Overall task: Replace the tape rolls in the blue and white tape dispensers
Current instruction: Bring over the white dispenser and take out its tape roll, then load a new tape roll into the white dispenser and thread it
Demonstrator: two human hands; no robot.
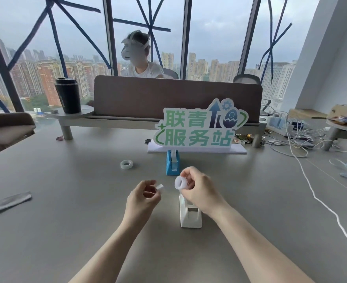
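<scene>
A white tape dispenser (190,215) stands on the grey table near me, partly hidden by my right wrist. Above it my right hand (199,188) pinches a clear tape roll (180,182), held upright with its hole facing me. My left hand (145,196) sits just left of it, fingers closed on a small white piece (160,187), perhaps the roll's core or the tape end. Farther back stands the blue tape dispenser (172,163) with a roll in it. A second clear tape roll (126,164) lies flat on the table to the left.
A green and white sign (199,127) stands behind the blue dispenser. A grey strip (7,202) lies at the left edge. White cables (311,193) run across the right side. A black cup (68,96) rests on a shelf; a person sits behind the brown divider (168,94).
</scene>
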